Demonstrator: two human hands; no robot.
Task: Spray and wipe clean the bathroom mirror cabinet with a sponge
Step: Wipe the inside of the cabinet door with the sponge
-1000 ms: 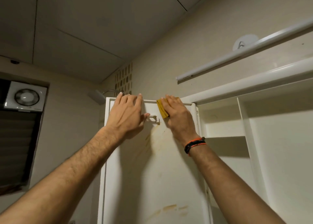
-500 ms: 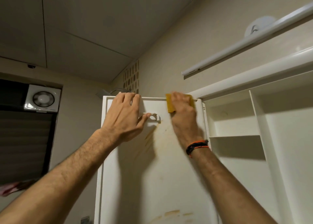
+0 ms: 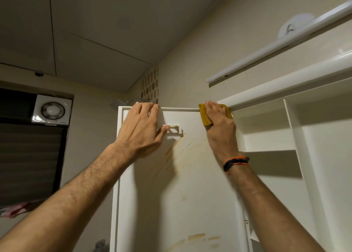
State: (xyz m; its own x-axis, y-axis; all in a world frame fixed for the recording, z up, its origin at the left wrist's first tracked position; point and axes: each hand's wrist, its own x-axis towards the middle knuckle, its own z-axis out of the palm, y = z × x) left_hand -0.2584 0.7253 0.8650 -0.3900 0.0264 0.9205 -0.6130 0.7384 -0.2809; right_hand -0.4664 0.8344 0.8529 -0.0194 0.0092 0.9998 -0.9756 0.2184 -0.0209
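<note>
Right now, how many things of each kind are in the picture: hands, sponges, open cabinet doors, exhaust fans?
Hands: 2, the left hand and the right hand
Sponges: 1, the yellow sponge
Open cabinet doors: 1, the white door
Exhaust fans: 1, the wall fan
Total: 5

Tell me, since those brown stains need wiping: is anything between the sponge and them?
Nothing visible. The right hand presses the sponge at the door's top edge; bare door surface runs down to the stains.
</note>
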